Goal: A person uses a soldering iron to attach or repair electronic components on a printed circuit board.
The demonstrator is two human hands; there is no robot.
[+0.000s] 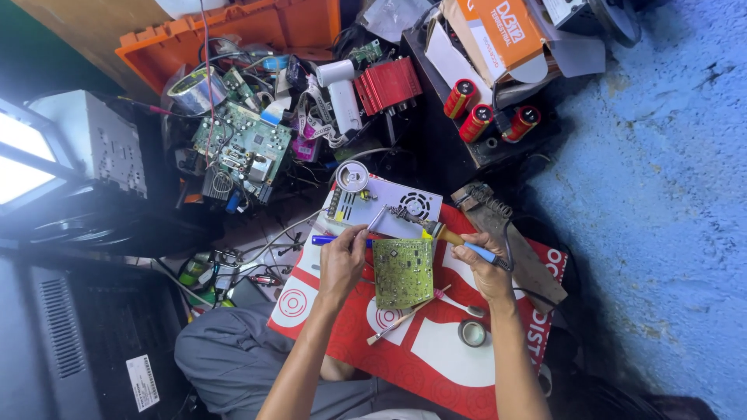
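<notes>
The right hand (489,274) is clamped on a blue-and-orange-handled soldering iron (451,237) above the green rectangular circuit board (402,272) on the red-and-white board (436,350), the left hand (342,260) seemingly pinching a thin metal tool (376,220), while an orange plastic crate (233,31) holds loose cables beyond three red cylindrical capacitors (476,123).

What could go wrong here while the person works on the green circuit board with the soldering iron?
1. The right hand holds the soldering iron with its tip close to the left hand, so a slip might burn the fingers.
2. The green circuit board lies loose on a red printed sheet; it may shift, and the hot tip could scorch the sheet.
</notes>
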